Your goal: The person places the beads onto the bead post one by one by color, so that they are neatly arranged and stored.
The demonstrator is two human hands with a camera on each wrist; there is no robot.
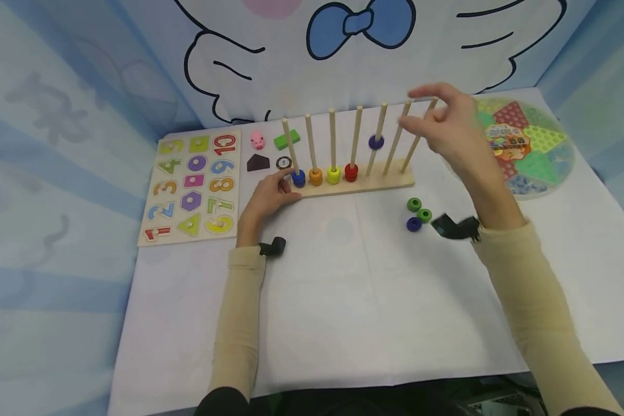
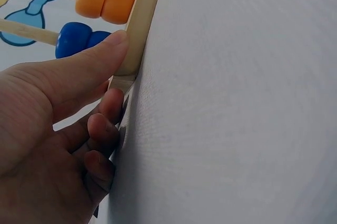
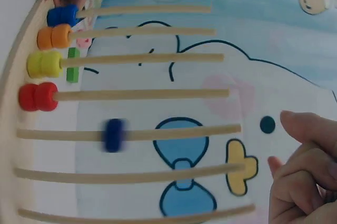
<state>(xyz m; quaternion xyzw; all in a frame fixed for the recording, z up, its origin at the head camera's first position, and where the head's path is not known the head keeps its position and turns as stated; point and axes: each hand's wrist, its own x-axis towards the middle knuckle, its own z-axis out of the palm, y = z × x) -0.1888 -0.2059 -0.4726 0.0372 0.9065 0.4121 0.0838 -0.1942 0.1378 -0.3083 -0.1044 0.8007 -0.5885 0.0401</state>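
A wooden peg rack (image 1: 364, 184) stands across the table, its upright pegs in one row. Pairs of beads sit at the bottom of the first pegs: blue beads (image 2: 73, 39), orange beads (image 2: 105, 2), yellow beads (image 3: 44, 64) and red beads (image 3: 38, 96). My left hand (image 1: 269, 199) grips the rack's left end, thumb on the base beside the blue beads and fingers bent at its end. A dark blue bead (image 3: 114, 135), blurred, is partway down the fifth peg. My right hand (image 1: 444, 124) is raised by the right-hand pegs, thumb and forefinger apart with nothing between them.
Two green beads (image 1: 413, 204) and another dark blue bead (image 1: 413, 224) lie in front of the rack's right end. On the left is a number puzzle board (image 1: 141, 236); a pink pig (image 1: 257, 140) and green block (image 1: 287, 139) lie behind. A round patterned board (image 1: 546, 164) lies right.
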